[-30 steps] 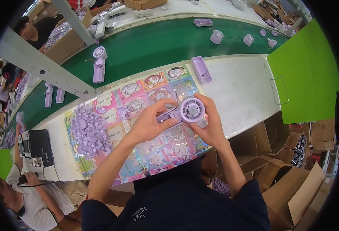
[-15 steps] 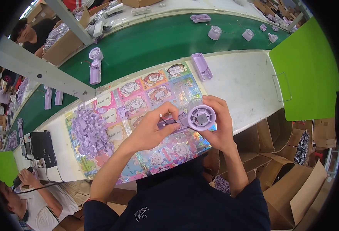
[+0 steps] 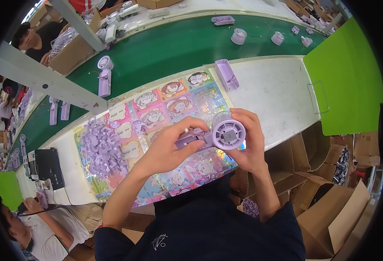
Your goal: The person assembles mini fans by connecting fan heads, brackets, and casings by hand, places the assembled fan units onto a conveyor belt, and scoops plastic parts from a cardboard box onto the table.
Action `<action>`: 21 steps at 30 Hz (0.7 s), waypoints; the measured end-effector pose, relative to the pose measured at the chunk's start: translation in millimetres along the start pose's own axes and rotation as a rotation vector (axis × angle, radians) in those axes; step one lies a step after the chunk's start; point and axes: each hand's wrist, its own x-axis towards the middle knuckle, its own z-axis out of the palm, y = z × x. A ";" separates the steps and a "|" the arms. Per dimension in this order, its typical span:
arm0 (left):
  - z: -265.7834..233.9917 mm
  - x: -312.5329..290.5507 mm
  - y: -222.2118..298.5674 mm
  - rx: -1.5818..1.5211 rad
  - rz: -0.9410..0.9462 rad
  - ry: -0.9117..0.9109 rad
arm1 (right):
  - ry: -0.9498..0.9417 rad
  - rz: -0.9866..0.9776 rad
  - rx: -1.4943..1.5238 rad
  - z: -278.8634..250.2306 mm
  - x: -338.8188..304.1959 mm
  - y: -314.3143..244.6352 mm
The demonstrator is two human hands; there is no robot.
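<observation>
A pale purple handheld fan (image 3: 229,134) is held between both hands above a colourful printed sheet (image 3: 174,93). Its round head faces up, with a grey square in the middle of the ring. My right hand (image 3: 252,141) is wrapped around the far side of the head. My left hand (image 3: 165,145) pinches the open handle, thumb on the near side and fingers on the far side. A small white connector (image 3: 186,130) sticks up by the left index finger. Beside the sheet's far edge lies an empty purple handle shell (image 3: 227,75).
Small purple plastic pieces (image 3: 102,148) are heaped on the sheet's left. Beyond runs a green conveyor belt (image 3: 169,50) carrying fan parts. A metal post (image 3: 48,80) stands left, a green panel (image 3: 348,82) right. Cardboard boxes (image 3: 330,213) fill the lower right. Co-workers sit at left.
The fan has turned slightly in my hands, and its handle interior shows more. Parts on the belt have shifted a little left. The lower-left co-worker's hands now show a purple part.
</observation>
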 end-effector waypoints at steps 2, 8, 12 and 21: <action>0.1 -2.6 -3.2 -0.030 -0.012 0.017 | 0.014 0.001 0.038 0.9 -0.8 -3.9; 1.9 -5.9 -11.1 -0.056 0.040 0.086 | -0.031 0.003 0.028 -2.3 -1.3 -2.2; -0.4 -7.2 -11.9 -0.150 0.038 0.083 | -0.026 0.055 0.086 0.4 -3.4 -3.1; 3.1 -6.9 -3.3 -0.037 -0.066 0.133 | 0.014 0.009 -0.052 3.3 0.2 -11.3</action>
